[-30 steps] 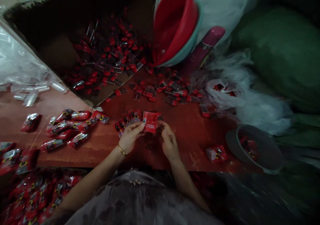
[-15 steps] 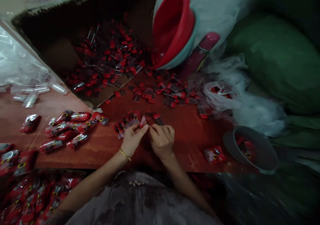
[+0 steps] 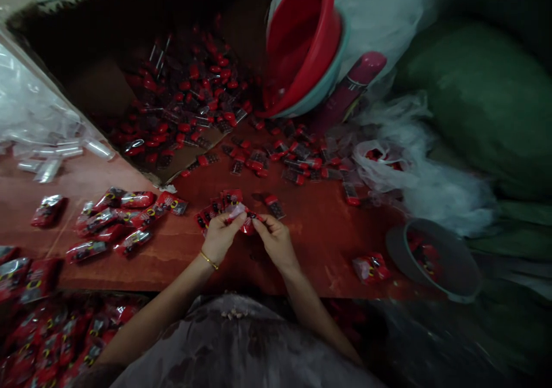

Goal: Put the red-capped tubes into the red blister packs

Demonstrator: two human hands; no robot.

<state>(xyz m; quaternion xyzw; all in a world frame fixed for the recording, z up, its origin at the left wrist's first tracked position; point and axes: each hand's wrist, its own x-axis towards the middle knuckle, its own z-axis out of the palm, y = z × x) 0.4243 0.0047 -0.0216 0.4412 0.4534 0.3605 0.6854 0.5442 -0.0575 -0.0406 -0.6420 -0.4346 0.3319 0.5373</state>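
My left hand and my right hand meet over the red table, both pinched on a small red packet held between the fingertips. A gold bangle sits on my left wrist. Just beyond my fingers lies a small cluster of red packets. One loose red-capped piece lies right of it. What goes into the packet is too small to make out.
An open cardboard box of red-capped pieces lies behind, with more spilled on the table. Filled packets lie left; more fill a bin at lower left. Red basin, grey bowl, clear bags.
A second ago my left hand held a flat red packet up; my right hand has since closed in on it, and both hands now pinch it low over the table.
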